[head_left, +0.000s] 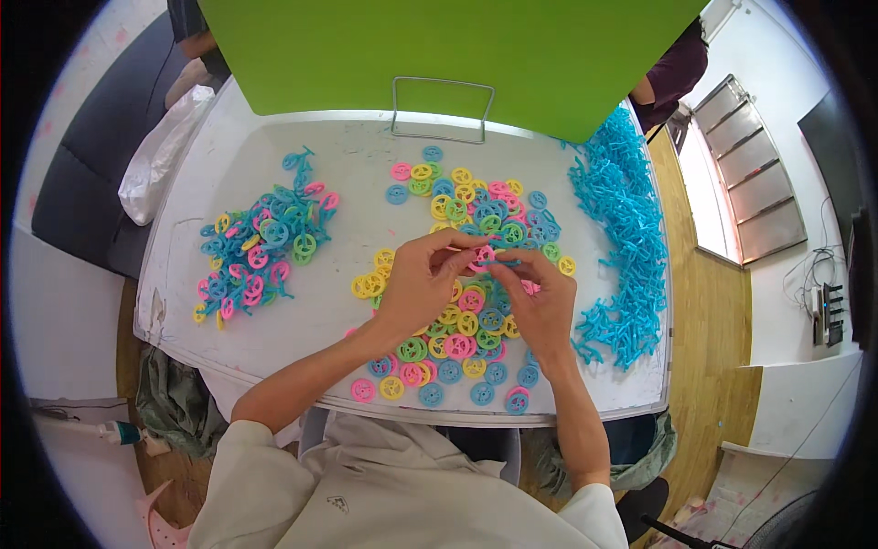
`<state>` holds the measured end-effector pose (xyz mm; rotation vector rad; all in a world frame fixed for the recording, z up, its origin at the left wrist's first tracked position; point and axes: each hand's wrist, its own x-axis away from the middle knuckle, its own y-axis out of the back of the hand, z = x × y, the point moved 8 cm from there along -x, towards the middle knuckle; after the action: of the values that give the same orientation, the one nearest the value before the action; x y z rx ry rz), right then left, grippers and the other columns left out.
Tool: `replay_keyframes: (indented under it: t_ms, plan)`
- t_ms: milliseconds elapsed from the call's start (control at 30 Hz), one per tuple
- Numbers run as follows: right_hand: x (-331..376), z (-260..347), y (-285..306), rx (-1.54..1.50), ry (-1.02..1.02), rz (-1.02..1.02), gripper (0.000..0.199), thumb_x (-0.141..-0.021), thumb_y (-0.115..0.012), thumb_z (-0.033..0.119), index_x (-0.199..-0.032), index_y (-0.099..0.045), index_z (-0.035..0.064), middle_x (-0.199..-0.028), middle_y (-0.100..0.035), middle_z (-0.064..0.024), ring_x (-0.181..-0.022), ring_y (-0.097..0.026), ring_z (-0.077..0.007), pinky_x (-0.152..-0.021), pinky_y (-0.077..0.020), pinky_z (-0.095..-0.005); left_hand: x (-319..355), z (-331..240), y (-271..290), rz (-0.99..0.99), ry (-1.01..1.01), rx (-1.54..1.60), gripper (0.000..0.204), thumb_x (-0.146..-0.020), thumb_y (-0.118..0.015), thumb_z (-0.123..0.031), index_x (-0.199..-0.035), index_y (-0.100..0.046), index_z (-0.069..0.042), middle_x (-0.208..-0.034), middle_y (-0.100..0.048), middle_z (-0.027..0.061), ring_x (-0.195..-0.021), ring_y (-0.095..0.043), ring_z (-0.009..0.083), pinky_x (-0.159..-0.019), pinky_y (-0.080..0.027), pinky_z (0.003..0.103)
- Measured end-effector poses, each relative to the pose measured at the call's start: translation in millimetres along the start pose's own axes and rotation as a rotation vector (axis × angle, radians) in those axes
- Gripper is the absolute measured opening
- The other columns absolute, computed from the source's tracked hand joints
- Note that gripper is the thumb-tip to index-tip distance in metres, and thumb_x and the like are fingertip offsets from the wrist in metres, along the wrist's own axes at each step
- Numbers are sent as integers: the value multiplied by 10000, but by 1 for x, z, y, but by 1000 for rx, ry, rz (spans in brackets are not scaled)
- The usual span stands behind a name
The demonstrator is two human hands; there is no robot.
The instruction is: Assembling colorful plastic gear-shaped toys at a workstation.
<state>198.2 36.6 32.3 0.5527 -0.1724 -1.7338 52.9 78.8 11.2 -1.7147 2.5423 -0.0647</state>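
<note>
My left hand point(422, 279) pinches a pink plastic wheel point(482, 255) above the white table point(347, 165). My right hand point(541, 300) holds a thin blue plastic stick point(505, 263) whose end meets that wheel. Both hands hover over a loose spread of pink, yellow, green and blue wheels point(462, 348) in the table's middle. A heap of blue sticks point(622, 229) runs along the right edge. At the left lies a pile of wheels joined to blue sticks point(261, 247).
A green board point(457, 55) on a wire stand point(439, 110) rises at the table's far side. Other people point(672, 78) sit behind it. A white plastic bag point(160, 156) hangs off the far left corner. Wooden floor shows at the right.
</note>
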Motion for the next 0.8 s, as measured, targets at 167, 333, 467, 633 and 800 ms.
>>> replay_keyframes:
  t_ms: [167, 333, 467, 633, 800]
  plan:
    - [1, -18, -5, -196, -147, 3, 142, -838, -694, 46, -959, -661, -21, -817, -699, -85, -726, -668, -114, -649, -516, -224, 2, 3, -1, -22, 11, 8, 218, -926, -562, -32, -1130, -624, 19, -957, -676, 89, -844, -645, 115, -749, -528, 234]
    - [3, -24, -11, -324, -243, -13, 131, -842, -695, 46, -939, -658, -34, -809, -696, -92, -723, -663, -113, -643, -506, -203, 5, -2, -2, -54, 15, -27, 206, -916, -578, -35, -1107, -632, 22, -944, -681, 87, -849, -650, 114, -727, -529, 231]
    - [6, -12, -8, -174, -175, -86, 130, -830, -711, 49, -928, -665, -22, -818, -695, -84, -724, -653, -102, -648, -509, -206, 7, -6, 2, -78, 37, -86, 192, -919, -578, -48, -1089, -633, 22, -926, -683, 89, -830, -654, 116, -708, -527, 229]
    - [6, -13, -5, -127, -124, -115, 125, -827, -717, 59, -915, -671, -17, -828, -695, -76, -719, -641, -90, -645, -502, -208, 3, 7, 2, -20, 101, -139, 216, -929, -571, -68, -1123, -604, 20, -954, -673, 101, -856, -657, 133, -742, -538, 240]
    - [-3, -18, -6, -388, -162, 193, 170, -852, -641, -22, -1022, -648, -16, -889, -622, -31, -766, -581, -75, -708, -472, -205, -7, 12, 4, 56, 203, 228, 263, -948, -556, -119, -1176, -540, 11, -1034, -644, 107, -942, -633, 144, -859, -537, 268]
